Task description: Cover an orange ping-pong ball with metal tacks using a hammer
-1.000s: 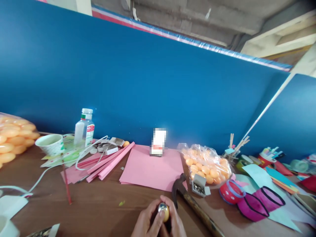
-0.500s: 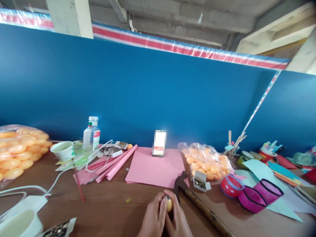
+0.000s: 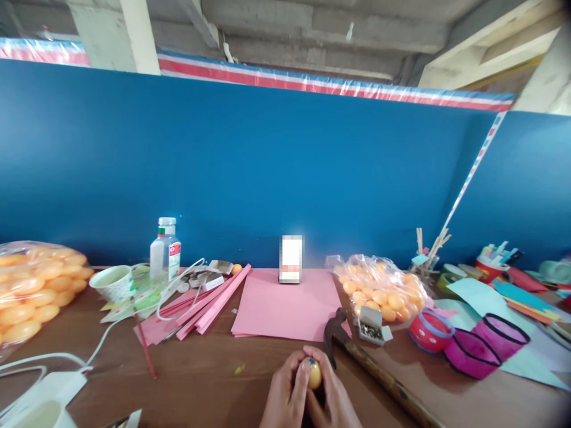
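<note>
A small, glossy yellowish ball [image 3: 314,375] with a dark spot near its top is held between my two hands at the bottom middle. My left hand [image 3: 285,389] is closed around its left side, the thumb lying along it. Around the other side curl the fingers of my right hand [image 3: 334,392]. The ball's underside is hidden by the fingers. Just right of my hands lies a claw hammer [image 3: 375,371] with a dark head and wooden handle. Beyond it an opened small box [image 3: 371,327] holds shiny metal bits, too small to name.
Pink sheets [image 3: 289,309] lie ahead, a blurred-out upright object [image 3: 291,259] at their back edge. Bags of orange balls stand left [image 3: 40,291] and right [image 3: 383,291]. A clear bottle [image 3: 165,252], paper cup [image 3: 112,284], white cable and magenta holders [image 3: 473,353] surround the workspace.
The view has shifted slightly, so my hands and the ball appear a little farther right and lower. More of the ball shows between my fingers; both hands still hold it.
</note>
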A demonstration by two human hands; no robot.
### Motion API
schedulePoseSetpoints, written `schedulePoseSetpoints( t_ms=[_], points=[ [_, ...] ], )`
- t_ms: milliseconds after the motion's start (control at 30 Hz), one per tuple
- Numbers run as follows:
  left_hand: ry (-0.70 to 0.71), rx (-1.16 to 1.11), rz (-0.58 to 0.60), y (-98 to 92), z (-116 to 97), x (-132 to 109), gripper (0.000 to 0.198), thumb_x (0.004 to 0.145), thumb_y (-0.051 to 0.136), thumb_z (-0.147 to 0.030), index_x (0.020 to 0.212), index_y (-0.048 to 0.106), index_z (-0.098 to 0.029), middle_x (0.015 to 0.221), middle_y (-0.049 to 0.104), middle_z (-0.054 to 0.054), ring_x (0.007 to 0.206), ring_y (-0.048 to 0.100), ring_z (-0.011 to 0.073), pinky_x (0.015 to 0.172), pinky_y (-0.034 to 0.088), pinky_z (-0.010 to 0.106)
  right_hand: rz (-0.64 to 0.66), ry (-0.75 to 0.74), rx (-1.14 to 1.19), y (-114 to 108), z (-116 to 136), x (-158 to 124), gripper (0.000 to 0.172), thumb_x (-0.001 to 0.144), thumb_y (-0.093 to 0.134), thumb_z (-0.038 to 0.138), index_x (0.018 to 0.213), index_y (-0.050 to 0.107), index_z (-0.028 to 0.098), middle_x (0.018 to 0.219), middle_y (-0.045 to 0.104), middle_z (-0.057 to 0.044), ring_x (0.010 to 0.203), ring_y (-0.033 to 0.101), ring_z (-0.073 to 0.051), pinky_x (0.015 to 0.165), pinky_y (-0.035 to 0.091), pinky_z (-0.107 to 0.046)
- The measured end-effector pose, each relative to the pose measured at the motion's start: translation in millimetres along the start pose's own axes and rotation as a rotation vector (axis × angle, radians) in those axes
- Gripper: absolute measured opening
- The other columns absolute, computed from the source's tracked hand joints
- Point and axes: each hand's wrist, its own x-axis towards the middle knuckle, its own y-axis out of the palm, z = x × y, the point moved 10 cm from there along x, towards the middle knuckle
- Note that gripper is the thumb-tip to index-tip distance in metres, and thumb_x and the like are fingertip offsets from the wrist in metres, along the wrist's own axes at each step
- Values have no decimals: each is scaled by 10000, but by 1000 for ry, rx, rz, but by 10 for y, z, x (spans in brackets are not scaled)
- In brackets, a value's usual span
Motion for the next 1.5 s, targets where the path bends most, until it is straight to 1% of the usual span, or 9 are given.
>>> schedulePoseSetpoints(
  t_ms=[100,300,433,600,833,1133,1267,1367,1500],
  points=[
    [-12,-6,11,6,20,0,388,870,361,-382,1062,595,-139,977,666,105,890,601,201,816,458,287,9,1,1,13,9,6,432,814,497,178,1229,381,155,1172,564,-136,1081,556,-203,908,458,-260],
    [-11,-23,10,3,26,5,377,872,364,-370,1047,606,-141,961,672,97,884,606,203,809,461,286,52,55,1,48,-20,3,416,827,478,203,1225,371,152,1169,559,-138,1080,554,-196,912,452,-255],
    [-13,-33,15,15,57,14,370,876,361,-361,1047,601,-136,962,669,95,884,603,198,812,455,284,24,22,10,19,-5,10,420,816,484,184,1222,381,153,1161,567,-131,1079,556,-198,909,453,-249],
    [-16,-41,20,16,109,33,360,871,374,-365,1039,601,-142,959,668,91,844,603,184,801,457,281,2,6,15,8,7,8,430,805,502,185,1219,393,153,1157,573,-133,1070,562,-209,907,455,-260],
    [-61,-39,19,16,132,27,365,867,374,-384,1009,619,-154,928,672,76,784,598,170,793,455,271,38,46,5,55,-96,-27,446,815,505,213,1242,384,167,1207,545,-134,1117,528,-220,941,434,-284],
    [-70,-86,31,24,74,23,367,866,379,-380,1019,623,-153,925,669,76,797,585,176,792,447,275,77,103,47,84,-132,-19,457,827,500,265,1253,375,157,1237,516,-140,1153,493,-223,971,409,-306],
    [-42,-134,44,54,4,12,353,853,410,-374,1033,621,-155,914,671,73,788,584,178,766,457,278,75,167,81,62,-166,-41,460,846,476,285,1276,359,172,1265,496,-125,1175,471,-214,984,393,-302],
    [-24,-173,24,62,-34,9,358,830,452,-382,1045,617,-148,892,678,76,797,596,191,742,468,281,81,210,112,62,-196,-59,462,854,467,288,1288,350,181,1272,493,-119,1174,472,-209,983,394,-298],
    [-32,-163,13,54,-20,10,356,823,462,-378,1052,613,-152,934,680,81,832,609,197,783,468,294,67,220,123,45,-203,-53,466,849,480,299,1289,362,199,1259,507,-106,1158,487,-203,972,403,-286]
  ],
)
